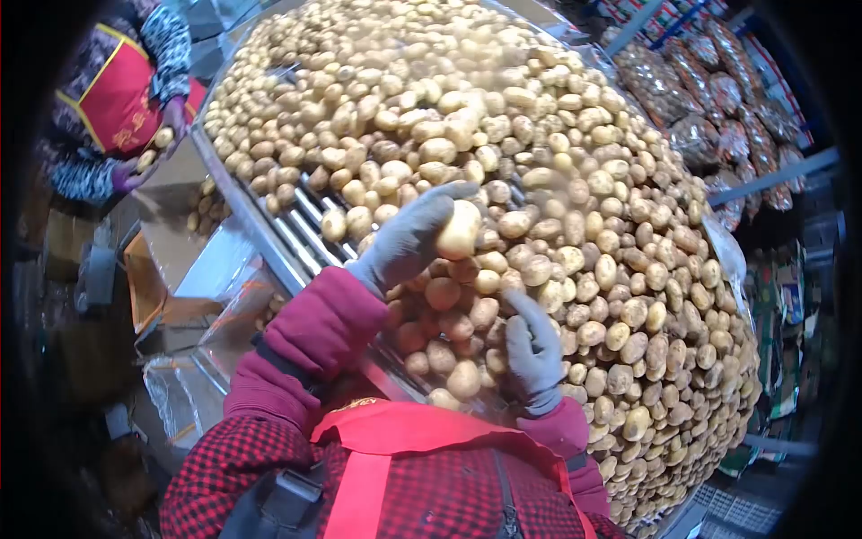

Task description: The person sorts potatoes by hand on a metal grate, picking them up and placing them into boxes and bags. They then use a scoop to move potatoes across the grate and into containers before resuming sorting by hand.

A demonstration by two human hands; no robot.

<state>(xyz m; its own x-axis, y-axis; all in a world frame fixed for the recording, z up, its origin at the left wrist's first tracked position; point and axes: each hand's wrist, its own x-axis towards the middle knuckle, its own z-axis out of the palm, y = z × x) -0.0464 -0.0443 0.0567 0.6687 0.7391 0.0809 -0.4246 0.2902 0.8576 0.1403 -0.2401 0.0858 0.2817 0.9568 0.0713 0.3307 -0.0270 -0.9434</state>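
Observation:
My left hand (411, 235), in a grey glove, is closed around a large pale potato (460, 229) above the heap. My right hand (536, 349), gloved the same way, is low over the potatoes nearest my body. Its fingers are apart and slightly bent, and I see nothing held in them. Between the two hands lie darker, reddish-brown potatoes (442, 294) and a paler potato (464, 379). The large potato heap (633, 310) spreads ahead and to the right over a sorting table with metal rollers (310, 235), which show at its left side.
A metal edge (235, 193) borders the table on the left. Open cardboard boxes (166, 260) stand below it, some with potatoes inside. At upper left, another person in a red apron (126, 94) holds potatoes in gloved hands. Filled clear bags (718, 99) are stacked behind a metal bar (777, 175).

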